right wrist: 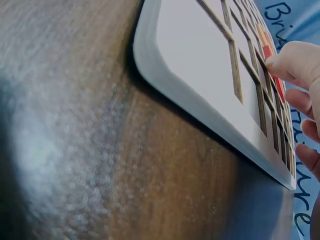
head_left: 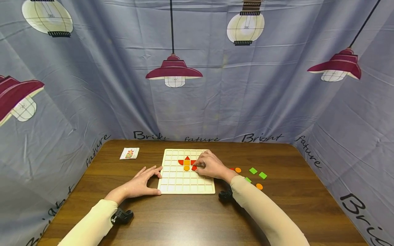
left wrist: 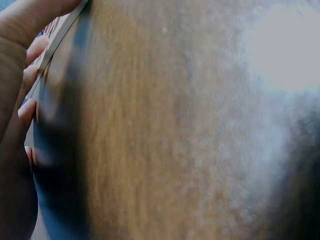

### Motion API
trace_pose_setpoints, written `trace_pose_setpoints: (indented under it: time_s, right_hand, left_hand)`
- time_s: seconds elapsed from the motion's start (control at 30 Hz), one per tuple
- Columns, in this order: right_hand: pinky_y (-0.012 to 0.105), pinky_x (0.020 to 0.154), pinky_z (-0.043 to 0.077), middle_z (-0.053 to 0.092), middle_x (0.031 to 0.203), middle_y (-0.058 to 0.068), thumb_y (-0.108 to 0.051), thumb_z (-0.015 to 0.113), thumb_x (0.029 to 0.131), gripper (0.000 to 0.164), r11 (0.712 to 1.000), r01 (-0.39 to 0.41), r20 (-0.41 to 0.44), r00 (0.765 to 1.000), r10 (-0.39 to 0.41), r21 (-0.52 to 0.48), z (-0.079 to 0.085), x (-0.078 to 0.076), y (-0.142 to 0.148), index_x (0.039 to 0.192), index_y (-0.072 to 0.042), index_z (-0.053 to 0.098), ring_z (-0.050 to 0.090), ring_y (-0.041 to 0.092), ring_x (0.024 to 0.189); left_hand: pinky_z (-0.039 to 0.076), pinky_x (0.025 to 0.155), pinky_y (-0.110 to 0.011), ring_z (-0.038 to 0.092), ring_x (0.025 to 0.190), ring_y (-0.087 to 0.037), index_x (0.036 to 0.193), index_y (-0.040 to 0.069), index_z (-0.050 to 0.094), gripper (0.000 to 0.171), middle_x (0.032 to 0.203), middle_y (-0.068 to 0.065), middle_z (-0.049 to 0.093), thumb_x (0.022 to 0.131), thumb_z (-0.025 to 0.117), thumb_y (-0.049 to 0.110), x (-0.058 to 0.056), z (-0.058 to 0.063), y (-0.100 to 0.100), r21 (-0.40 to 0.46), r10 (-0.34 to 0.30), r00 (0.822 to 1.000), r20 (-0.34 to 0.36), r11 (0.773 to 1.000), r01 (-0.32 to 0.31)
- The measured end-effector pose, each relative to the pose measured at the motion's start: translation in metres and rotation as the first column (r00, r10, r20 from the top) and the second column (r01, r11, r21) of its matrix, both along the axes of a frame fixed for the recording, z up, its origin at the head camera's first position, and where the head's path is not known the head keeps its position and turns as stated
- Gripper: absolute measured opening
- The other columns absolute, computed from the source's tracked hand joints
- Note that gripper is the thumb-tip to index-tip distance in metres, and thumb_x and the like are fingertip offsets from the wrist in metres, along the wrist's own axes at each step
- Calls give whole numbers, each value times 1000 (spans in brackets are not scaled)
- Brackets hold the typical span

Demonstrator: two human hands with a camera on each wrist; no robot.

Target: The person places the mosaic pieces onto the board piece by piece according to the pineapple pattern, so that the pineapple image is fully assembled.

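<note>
A pale square grid board [head_left: 186, 189] lies flat on the table. My left hand [head_left: 139, 183] rests at its left side, fingers spread and touching the edge, thumb at the near left corner. Over the upper right part of the board, my right hand [head_left: 213, 166] pinches a small red piece [head_left: 194, 168] with thumb and fingertips; part of the piece is hidden. Beside it on the grid sit a red triangle [head_left: 187, 158], a red quarter-round piece [head_left: 180, 162], an orange square [head_left: 186, 162] and an orange disc [head_left: 186, 168]. Another red piece [head_left: 193, 162] is partly covered by the right fingers.
Right of the board lie loose green squares [head_left: 253, 171], orange discs [head_left: 259, 186] and a red piece [head_left: 232, 168], some partly behind the right forearm. A picture card [head_left: 129, 153] with a gridded pattern lies at the back left. A printed curtain [head_left: 197, 109] encloses the wooden table [head_left: 172, 218].
</note>
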State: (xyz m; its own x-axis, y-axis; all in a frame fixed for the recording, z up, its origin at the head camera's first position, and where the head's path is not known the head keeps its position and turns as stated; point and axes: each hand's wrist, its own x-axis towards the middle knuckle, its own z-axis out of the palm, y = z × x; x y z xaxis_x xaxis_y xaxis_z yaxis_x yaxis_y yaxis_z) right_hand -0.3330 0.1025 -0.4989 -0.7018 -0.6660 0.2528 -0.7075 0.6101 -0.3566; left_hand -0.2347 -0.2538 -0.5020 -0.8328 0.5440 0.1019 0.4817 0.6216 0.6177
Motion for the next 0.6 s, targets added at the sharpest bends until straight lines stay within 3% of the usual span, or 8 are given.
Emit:
trace_pose_setpoints:
  time_s: [0.2,0.6]
  right_hand:
    - [33,90,43,62,99,-15,-29,77,90,18,1000,10,17,1000,-10,-12,0,1,0,107,-28,80,46,11,102]
    - [36,95,42,61,96,-17,-35,78,90,7,998,62,24,998,-62,-3,0,1,0,94,-29,79,47,11,103]
  left_hand:
    - [3,119,-67,27,150,-44,114,20,58,50,160,-14,41,81,84,47,0,-4,-1,25,0,1000,-19,1000,1]
    - [2,121,-65,25,151,-40,117,19,58,52,162,-11,39,82,83,48,0,1,0,-19,3,1000,1,1000,-3]
